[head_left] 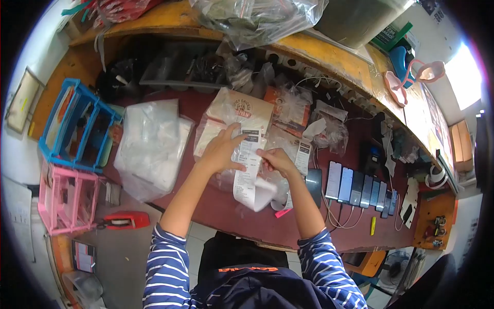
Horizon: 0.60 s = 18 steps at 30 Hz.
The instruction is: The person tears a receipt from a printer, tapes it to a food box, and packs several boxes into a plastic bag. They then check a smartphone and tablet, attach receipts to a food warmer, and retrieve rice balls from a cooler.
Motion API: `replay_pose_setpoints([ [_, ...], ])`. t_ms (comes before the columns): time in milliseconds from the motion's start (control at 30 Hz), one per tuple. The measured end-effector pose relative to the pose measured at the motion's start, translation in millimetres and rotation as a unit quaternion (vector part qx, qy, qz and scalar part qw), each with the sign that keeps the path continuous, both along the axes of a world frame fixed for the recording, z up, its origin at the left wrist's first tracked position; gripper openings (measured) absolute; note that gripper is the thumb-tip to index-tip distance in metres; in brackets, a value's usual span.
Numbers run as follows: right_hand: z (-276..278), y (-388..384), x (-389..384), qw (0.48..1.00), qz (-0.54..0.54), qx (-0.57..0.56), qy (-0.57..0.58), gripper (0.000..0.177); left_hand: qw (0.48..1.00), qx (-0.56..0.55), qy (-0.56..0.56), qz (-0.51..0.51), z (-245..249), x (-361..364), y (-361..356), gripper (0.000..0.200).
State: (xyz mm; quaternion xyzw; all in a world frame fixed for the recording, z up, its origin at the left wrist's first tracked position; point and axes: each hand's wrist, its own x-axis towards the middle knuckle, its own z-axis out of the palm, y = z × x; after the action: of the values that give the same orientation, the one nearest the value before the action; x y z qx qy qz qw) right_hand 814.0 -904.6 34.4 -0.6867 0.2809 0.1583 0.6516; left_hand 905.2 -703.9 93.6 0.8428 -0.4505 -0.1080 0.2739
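Observation:
A long printed receipt [248, 170] lies over plastic wrapping at the middle of the table, its lower end curling. My right hand [278, 160] pinches the receipt's right edge between thumb and fingers. My left hand [221, 149] is spread at the receipt's left side, its index finger and thumb reaching to the paper's edge. Under and behind the hands is a brown paper bag [252, 105] with a printed logo, partly covered by clear plastic. A second receipt [303, 154] rests just right of my right hand.
Clear plastic bags [152, 147] are stacked at left, beside blue [77, 126] and pink [69, 198] racks. A red stapler-like tool [126, 220] lies nearer. Several cabled phones [346, 183] line the right side, with a yellow marker [373, 225]. A wooden shelf [154, 28] overhangs the back.

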Motion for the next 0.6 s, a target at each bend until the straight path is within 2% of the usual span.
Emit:
replay_pose_setpoints([
  [33, -20, -1, -5, 0.996, -0.047, 0.072, -0.016, 0.038, 1.000, 0.006, 0.002, 0.009, 0, -3, 0, 0.082],
  [67, -47, -6, -8, 0.998, -0.042, 0.021, -0.046, 0.035, 1.000, 0.011, 0.002, 0.021, 1, -8, 3, 0.082],
  [100, -78, -15, -11, 0.996, -0.033, -0.030, -0.080, 0.032, 0.999, 0.026, -0.008, 0.038, 5, -18, 5, 0.073],
  [133, -96, -20, -16, 0.990, -0.019, -0.076, -0.114, 0.029, 0.996, 0.010, -0.055, 0.068, -2, -32, 5, 0.071],
  [200, -104, -20, -30, 0.943, -0.025, -0.280, -0.180, 0.023, 0.978, -0.003, -0.153, 0.141, -27, -73, 12, 0.066],
  [233, -119, -32, -37, 0.923, -0.009, -0.254, -0.289, 0.017, 0.977, -0.004, -0.152, 0.152, -34, -98, 22, 0.063],
  [267, -109, -26, -47, 0.911, -0.044, -0.265, -0.313, 0.016, 0.973, 0.000, -0.150, 0.173, -40, -127, 35, 0.060],
  [300, -83, -13, -64, 0.894, -0.068, -0.328, -0.296, 0.018, 0.973, 0.038, -0.095, 0.205, -37, -153, 48, 0.056],
  [367, -27, 11, -100, 0.853, -0.119, -0.444, -0.246, 0.022, 0.975, 0.060, -0.034, 0.211, -71, -223, 93, 0.051],
  [400, -30, 6, -119, 0.734, -0.131, -0.578, -0.330, 0.026, 0.971, 0.087, 0.004, 0.222, -101, -262, 116, 0.048],
  [433, -14, 39, -134, 0.748, -0.233, -0.497, -0.373, 0.024, 0.962, 0.119, 0.089, 0.230, -107, -293, 145, 0.049],
  [467, 0, 72, -145, 0.680, -0.216, -0.533, -0.454, 0.023, 0.947, 0.126, 0.122, 0.269, -118, -333, 175, 0.050],
  [500, 19, 130, -154, 0.727, -0.188, -0.409, -0.518, 0.022, 0.923, 0.123, 0.177, 0.320, -126, -371, 203, 0.052],
  [533, 36, 184, -173, 0.759, -0.161, -0.286, -0.562, 0.022, 0.888, 0.184, 0.247, 0.341, -126, -403, 229, 0.052],
  [600, 29, 269, -204, 0.800, 0.060, -0.227, -0.552, 0.021, 0.834, 0.196, 0.255, 0.448, -145, -473, 282, 0.052],
])
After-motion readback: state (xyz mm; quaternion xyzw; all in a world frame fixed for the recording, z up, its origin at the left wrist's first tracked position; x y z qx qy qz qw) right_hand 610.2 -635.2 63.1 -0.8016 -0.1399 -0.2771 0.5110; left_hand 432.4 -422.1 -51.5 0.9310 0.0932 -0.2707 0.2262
